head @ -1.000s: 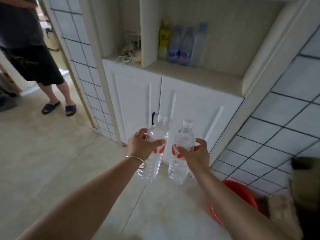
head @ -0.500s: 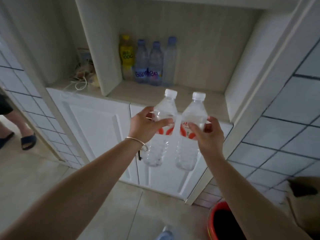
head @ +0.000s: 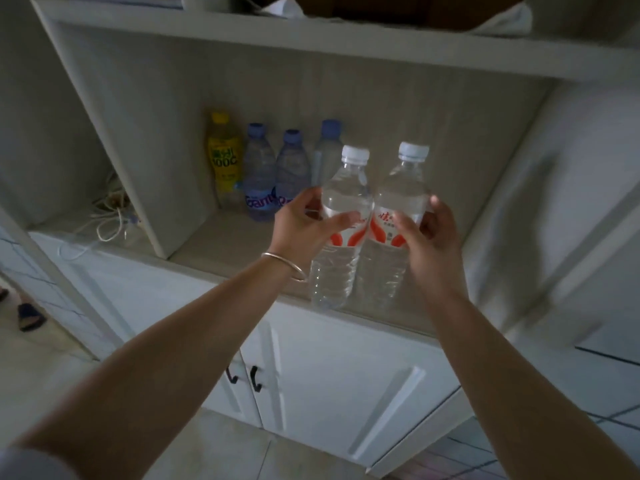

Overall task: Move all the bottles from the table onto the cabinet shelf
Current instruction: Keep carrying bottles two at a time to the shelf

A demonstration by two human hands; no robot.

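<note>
My left hand grips a clear water bottle with a white cap and red label. My right hand grips a second, matching water bottle right beside it. Both bottles are upright, side by side, at the front edge of the cabinet shelf; whether their bases touch it I cannot tell. At the back left of the shelf stand a yellow bottle and three blue-capped bottles.
A vertical divider bounds the shelf on the left, with white cables in the compartment beyond. Below are white cabinet doors with black handles. An upper shelf board runs overhead. A sandalled foot shows at far left.
I have stepped closer to the cabinet and raised both bottles from below the shelf edge up to shelf level. The view tilted upward.
</note>
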